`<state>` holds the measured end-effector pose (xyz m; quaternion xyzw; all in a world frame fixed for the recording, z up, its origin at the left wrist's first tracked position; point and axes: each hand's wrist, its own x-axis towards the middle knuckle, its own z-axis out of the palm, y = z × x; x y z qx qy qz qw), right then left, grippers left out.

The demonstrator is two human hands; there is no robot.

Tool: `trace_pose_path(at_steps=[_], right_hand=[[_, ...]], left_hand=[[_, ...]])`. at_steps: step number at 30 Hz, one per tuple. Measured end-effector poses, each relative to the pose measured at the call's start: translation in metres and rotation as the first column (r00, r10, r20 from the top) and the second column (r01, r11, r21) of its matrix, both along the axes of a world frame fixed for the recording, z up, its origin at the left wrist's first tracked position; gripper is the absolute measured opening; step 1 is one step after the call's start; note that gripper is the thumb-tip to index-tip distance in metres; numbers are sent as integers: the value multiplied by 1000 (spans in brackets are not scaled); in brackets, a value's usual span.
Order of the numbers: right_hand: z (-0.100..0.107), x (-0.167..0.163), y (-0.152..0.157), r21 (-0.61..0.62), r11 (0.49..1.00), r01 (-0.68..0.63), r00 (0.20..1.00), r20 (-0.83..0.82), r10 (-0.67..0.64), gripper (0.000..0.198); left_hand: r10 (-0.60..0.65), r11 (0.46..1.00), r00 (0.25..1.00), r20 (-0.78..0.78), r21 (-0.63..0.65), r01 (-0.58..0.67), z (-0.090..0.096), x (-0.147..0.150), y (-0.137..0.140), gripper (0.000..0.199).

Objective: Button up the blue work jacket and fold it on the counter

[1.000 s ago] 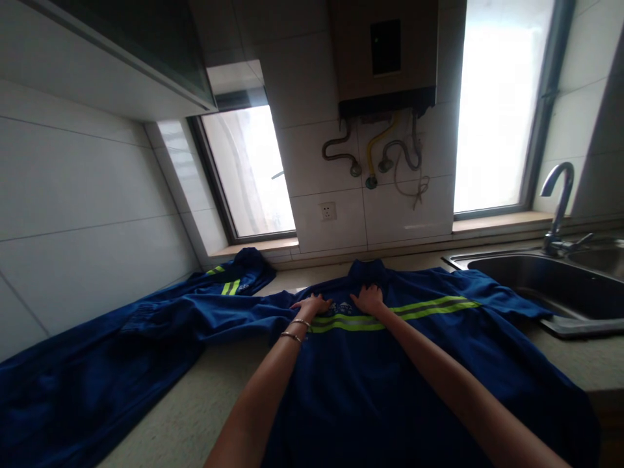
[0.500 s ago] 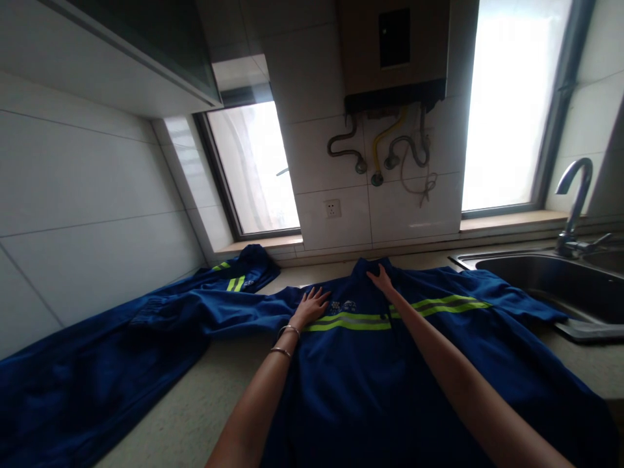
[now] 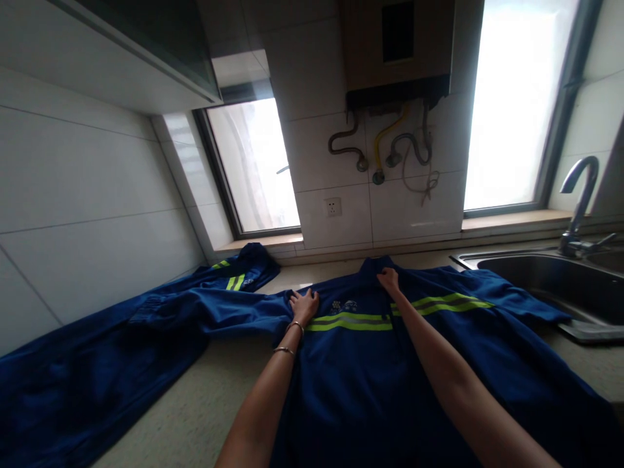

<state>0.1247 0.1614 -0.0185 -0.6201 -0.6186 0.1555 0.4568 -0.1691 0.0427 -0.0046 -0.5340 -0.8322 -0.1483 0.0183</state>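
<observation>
1. Lying spread over the pale countertop (image 3: 209, 390), the blue jacket (image 3: 351, 370) takes up the middle and right of the work surface, its collar (image 3: 371, 265) toward the tiled wall and its body running down to the near edge of the view.
2. The left hand (image 3: 305, 307) rests on the jacket's shoulder, at the top of the sleeve (image 3: 238, 313) on that side. Its fingers are bent and a little apart; whether they pinch the cloth, I cannot tell. Two bracelets (image 3: 284, 350) circle that wrist and forearm.
3. The right hand (image 3: 389, 279) is closed on the cloth just beside the collar, fingers drawn together — well apart from the left.
4. Between the hands, a white emblem (image 3: 344, 305) shows on the chest, just above a yellow-green and grey band (image 3: 351, 322) that crosses the front.
5. The sleeve on the left stretches sideways, its cuff lying on more blue clothing (image 3: 73, 396) along the side wall. The other sleeve (image 3: 517, 299) reaches over the near rim of the sink (image 3: 517, 265).
6. A curved faucet (image 3: 580, 201) stands behind the sink; on the wall are a socket (image 3: 333, 207) and a boxy appliance (image 3: 397, 45) with hoses below — one of them yellow.
</observation>
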Motion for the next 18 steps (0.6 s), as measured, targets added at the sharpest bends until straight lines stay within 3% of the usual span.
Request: trace_pose_path(at_steps=[2,4,8,10,14,18], right_hand=[[-1,-3,-7,39,999,-5,998,61,2,21],[1,-7,-15,78,997,-13,994,113,4,32],[19,-20,-33,164,985,-49,978,210,13,38],[33,-35,-42,159,977,-145,939,332,85,37],[47,-84,-62,-70,911,-407,740,560,374,42],[32,-125,-82,-256,841,-477,627,570,530,59]], left_hand=[[53,999,999,-2,8,-53,-1,2,0,57],[30,999,1000,-5,10,-30,0,3,-1,56],[-168,984,985,-47,48,171,14,-4,-7,46],[-239,966,967,-85,83,246,31,-13,-10,41],[-216,952,950,-226,167,256,75,-58,-29,40],[20,981,906,-423,184,64,99,-136,-69,37]])
